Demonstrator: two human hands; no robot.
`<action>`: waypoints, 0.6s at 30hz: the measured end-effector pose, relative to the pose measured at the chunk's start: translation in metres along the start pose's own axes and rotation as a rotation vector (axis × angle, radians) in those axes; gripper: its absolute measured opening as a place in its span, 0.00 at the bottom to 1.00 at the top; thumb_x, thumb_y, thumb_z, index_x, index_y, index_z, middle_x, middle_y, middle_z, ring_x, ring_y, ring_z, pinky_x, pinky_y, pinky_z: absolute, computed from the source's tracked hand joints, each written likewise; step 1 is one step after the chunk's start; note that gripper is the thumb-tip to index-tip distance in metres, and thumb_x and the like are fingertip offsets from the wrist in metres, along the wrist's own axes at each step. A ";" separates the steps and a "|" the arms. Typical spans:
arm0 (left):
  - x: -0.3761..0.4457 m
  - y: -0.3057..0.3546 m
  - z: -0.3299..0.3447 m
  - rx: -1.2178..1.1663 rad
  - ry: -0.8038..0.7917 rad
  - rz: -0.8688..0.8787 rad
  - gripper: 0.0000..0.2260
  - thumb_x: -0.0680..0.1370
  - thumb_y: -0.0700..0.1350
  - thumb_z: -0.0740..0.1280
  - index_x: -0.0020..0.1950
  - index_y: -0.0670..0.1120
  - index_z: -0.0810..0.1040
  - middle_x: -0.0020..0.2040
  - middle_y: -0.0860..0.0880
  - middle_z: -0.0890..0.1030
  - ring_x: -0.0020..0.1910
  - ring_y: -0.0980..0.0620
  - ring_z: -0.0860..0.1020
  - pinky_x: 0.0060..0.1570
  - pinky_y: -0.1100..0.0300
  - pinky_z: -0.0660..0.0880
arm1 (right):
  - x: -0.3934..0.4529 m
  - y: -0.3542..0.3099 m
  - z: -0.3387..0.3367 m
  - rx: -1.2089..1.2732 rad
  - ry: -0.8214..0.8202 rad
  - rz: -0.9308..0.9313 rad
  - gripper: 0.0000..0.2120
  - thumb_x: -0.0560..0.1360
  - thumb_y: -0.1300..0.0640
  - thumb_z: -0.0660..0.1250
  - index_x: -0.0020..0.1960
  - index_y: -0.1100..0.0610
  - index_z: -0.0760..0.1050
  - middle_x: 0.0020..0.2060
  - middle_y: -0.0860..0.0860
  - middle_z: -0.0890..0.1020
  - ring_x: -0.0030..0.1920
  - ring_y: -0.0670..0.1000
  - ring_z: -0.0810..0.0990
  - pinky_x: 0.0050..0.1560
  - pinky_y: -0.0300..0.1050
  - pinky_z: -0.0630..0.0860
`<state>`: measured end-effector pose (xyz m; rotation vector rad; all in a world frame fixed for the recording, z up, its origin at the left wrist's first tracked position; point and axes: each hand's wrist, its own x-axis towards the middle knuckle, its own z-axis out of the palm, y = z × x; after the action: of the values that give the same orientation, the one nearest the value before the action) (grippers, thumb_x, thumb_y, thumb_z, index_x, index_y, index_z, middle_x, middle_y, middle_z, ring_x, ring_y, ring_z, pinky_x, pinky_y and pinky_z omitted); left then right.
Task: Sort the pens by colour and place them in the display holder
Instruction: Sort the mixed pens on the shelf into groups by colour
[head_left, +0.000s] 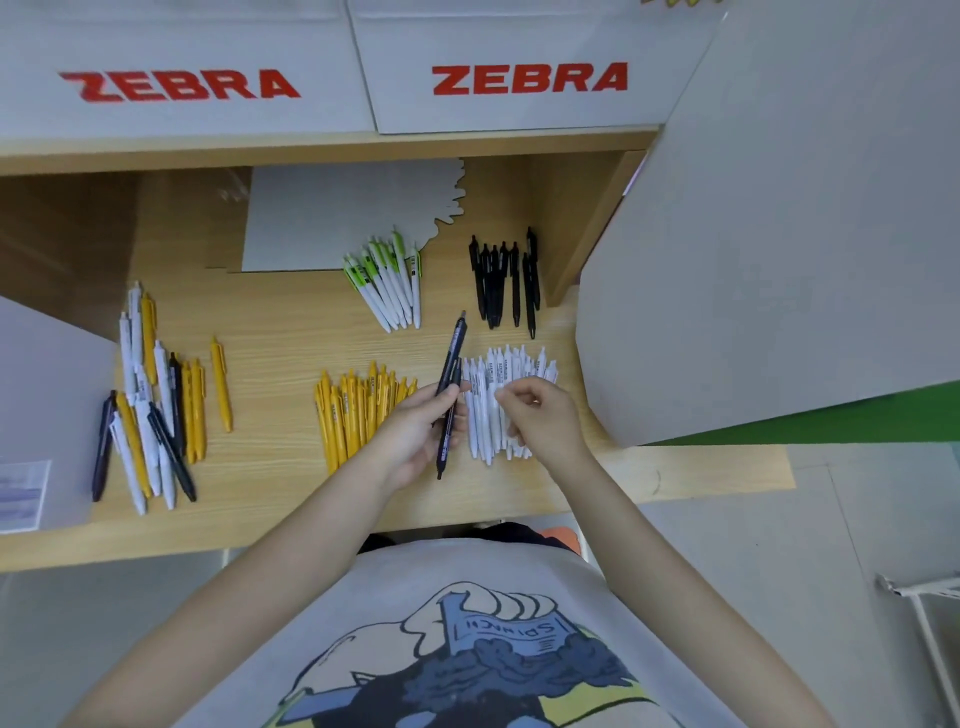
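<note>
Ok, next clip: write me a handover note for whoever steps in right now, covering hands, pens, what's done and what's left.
Left hand grips two dark navy pens. Right hand rests on the white pens, fingers curled; no clear grip.
Sorted on the shelf: yellow pens, white pens, green-and-white pens, black pens.
Left to do: mixed pile at far left, then all groups into a holder, which is not in view.

Both bare forearms reach forward from the near edge, converging toward the middle. The left hand (415, 431) is turned palm-up, fingers curled around dark pens (451, 384) that angle away. The right hand (540, 415), just beside it, hangs palm-down with fingertips loosely pinched together.
</note>
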<state>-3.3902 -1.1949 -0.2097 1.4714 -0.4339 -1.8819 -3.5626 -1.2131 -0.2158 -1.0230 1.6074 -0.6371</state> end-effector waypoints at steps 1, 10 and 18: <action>-0.002 0.001 -0.002 0.043 -0.034 0.004 0.11 0.82 0.42 0.64 0.62 0.43 0.80 0.42 0.48 0.80 0.40 0.51 0.78 0.36 0.62 0.74 | -0.004 -0.007 0.004 0.064 -0.044 0.015 0.05 0.76 0.55 0.71 0.47 0.56 0.80 0.36 0.49 0.80 0.32 0.48 0.77 0.33 0.42 0.73; -0.020 0.010 -0.035 0.245 -0.100 -0.016 0.12 0.83 0.45 0.63 0.61 0.43 0.81 0.52 0.48 0.83 0.50 0.52 0.81 0.47 0.63 0.77 | -0.013 -0.035 0.025 0.186 -0.132 0.078 0.07 0.77 0.56 0.71 0.42 0.58 0.80 0.29 0.49 0.76 0.28 0.45 0.73 0.32 0.39 0.72; -0.025 0.016 -0.075 0.125 0.182 0.064 0.14 0.85 0.45 0.58 0.67 0.44 0.76 0.44 0.47 0.78 0.40 0.53 0.76 0.38 0.60 0.73 | -0.017 -0.052 0.034 0.408 -0.044 0.179 0.04 0.79 0.61 0.66 0.51 0.62 0.77 0.39 0.58 0.83 0.38 0.53 0.84 0.40 0.42 0.82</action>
<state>-3.3119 -1.1776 -0.2040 1.6743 -0.5131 -1.6795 -3.5136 -1.2205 -0.1738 -0.5829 1.4341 -0.7740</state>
